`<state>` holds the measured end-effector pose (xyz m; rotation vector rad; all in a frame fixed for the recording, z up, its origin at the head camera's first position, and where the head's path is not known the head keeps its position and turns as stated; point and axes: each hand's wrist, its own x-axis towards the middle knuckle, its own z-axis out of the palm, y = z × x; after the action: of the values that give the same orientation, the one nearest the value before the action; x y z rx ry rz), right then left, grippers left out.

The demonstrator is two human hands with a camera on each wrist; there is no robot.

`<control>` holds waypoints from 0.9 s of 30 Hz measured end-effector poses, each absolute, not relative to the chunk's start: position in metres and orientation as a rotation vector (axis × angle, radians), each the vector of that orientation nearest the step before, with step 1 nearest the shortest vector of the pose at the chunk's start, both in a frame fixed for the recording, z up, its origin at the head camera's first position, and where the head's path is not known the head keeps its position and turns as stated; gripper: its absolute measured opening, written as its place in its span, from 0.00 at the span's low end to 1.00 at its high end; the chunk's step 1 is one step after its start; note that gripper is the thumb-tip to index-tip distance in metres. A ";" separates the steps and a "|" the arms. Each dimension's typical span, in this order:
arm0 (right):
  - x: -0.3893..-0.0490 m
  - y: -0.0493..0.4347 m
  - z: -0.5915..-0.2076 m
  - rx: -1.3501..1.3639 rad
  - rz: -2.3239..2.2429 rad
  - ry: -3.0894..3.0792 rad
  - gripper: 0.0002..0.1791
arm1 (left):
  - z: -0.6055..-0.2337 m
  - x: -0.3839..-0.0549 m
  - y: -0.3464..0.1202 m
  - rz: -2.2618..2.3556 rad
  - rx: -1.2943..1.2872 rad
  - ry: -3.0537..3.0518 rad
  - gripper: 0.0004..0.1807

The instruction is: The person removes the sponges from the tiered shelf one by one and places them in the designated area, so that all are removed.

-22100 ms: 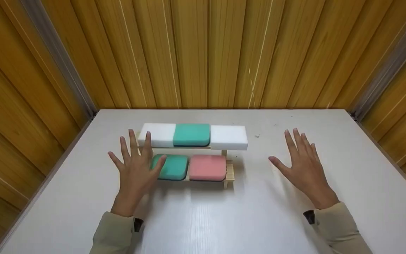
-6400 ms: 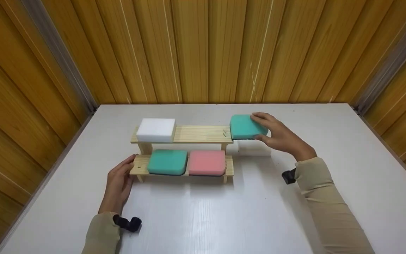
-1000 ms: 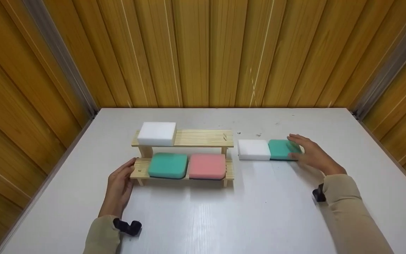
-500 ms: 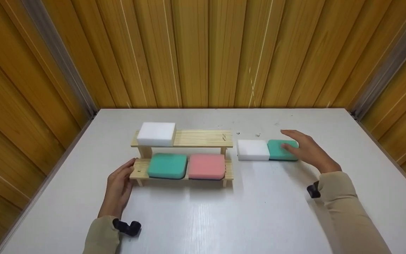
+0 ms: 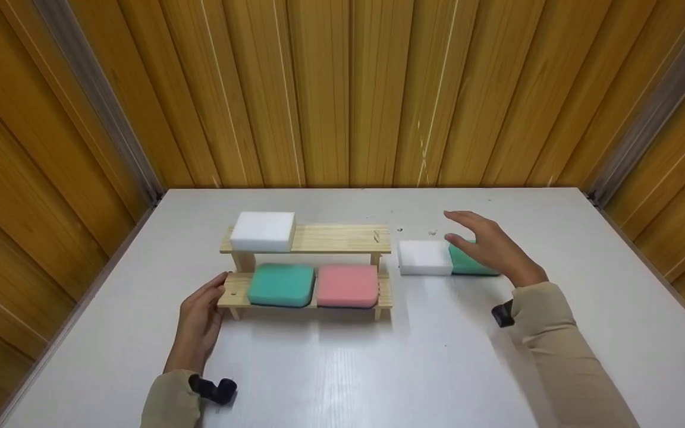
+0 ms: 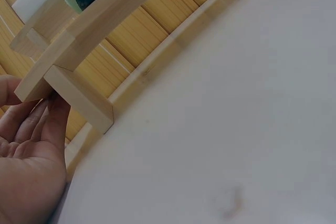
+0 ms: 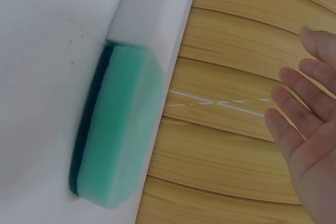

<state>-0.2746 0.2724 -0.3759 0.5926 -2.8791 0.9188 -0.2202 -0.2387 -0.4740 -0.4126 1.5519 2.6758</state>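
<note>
My left hand [image 5: 200,312] grips the left end of a two-tier wooden rack [image 5: 342,238]; in the left wrist view its thumb lies over the board [image 6: 52,64] and the fingers curl beneath. On the upper tier sits a white sponge [image 5: 262,230] at the left. The lower tier bears a green sponge [image 5: 281,284] and a pink sponge [image 5: 348,285] side by side. Right of the rack, another white sponge [image 5: 424,257] touches a second green sponge [image 5: 466,264] on the table. Above that green sponge hovers my right hand [image 5: 494,246], fingers apart and holding nothing, partly hiding it.
The white table [image 5: 330,368] meets a wood-patterned panel wall [image 5: 319,95] at the back, with similar walls left and right. Small specks [image 5: 431,232] lie behind the loose sponges. A black wrist camera [image 5: 214,390] sits on the left sleeve.
Since the earliest frame, one white and one green sponge have gone from the upper tier to the table. In the last second my right hand left the green sponge, moving left and up.
</note>
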 end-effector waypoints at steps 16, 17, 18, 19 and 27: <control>-0.277 0.218 -0.354 0.787 0.938 -2.755 0.29 | -0.474 -0.219 -0.240 2.664 -0.412 1.557 0.27; -0.277 0.216 -0.354 0.804 0.943 -2.741 0.29 | -0.474 -0.219 -0.240 2.659 -0.409 1.564 0.27; -0.278 0.213 -0.354 0.824 0.947 -2.728 0.29 | -0.474 -0.219 -0.240 2.657 -0.407 1.570 0.27; -0.279 0.210 -0.354 0.841 0.952 -2.719 0.29 | -0.474 -0.218 -0.240 2.652 -0.402 1.577 0.27; -0.281 0.194 -0.349 0.882 0.979 -2.736 0.29 | -0.473 -0.219 -0.241 2.660 -0.405 1.555 0.27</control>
<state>-0.2810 0.1939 -0.3490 0.8820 -2.7363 0.9785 -0.2188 -0.2406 -0.4732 -0.4049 1.5546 2.6597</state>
